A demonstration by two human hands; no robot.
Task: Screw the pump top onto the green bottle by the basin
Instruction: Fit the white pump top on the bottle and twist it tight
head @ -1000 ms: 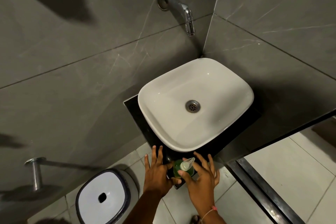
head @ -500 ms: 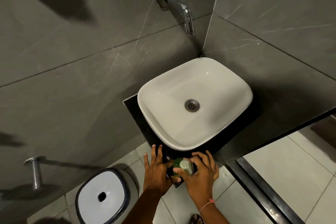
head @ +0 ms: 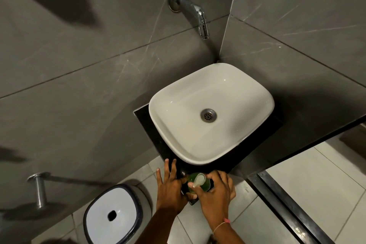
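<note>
Grey marbled tiles made the walls behind the basin (head: 211, 113), a glossy white rounded-square bowl that sat on a black slab (head: 147, 125) in the corner, with a chrome tap (head: 195, 11) above it on the wall. Below and left of the basin stood a white-lidded bin (head: 112, 214) with a dark rim. Just in front of the basin's near edge, on the slab's front corner, stood the bottle (head: 203, 184), translucent green plastic and round, upright so that its long axis ran almost straight toward the camera. The left hand (head: 170, 190) lay on the bottle's left side, its thumb against the bottle wall and its other fingers spread apart and flat over the slab edge, bracing more than gripping. The right hand (head: 216, 194) came in from the bottle's right and near side, fingers curled closed around the pump (head: 198, 179), a pale, smooth plastic head whose nozzle pointed toward the near left. The pump sat directly on top of the neck, in line with the bottle's axis, so the coming turn looked to be a twist about that vertical axis by the right hand, the nearer one to the collar. How far the thread had engaged could not be told.
</note>
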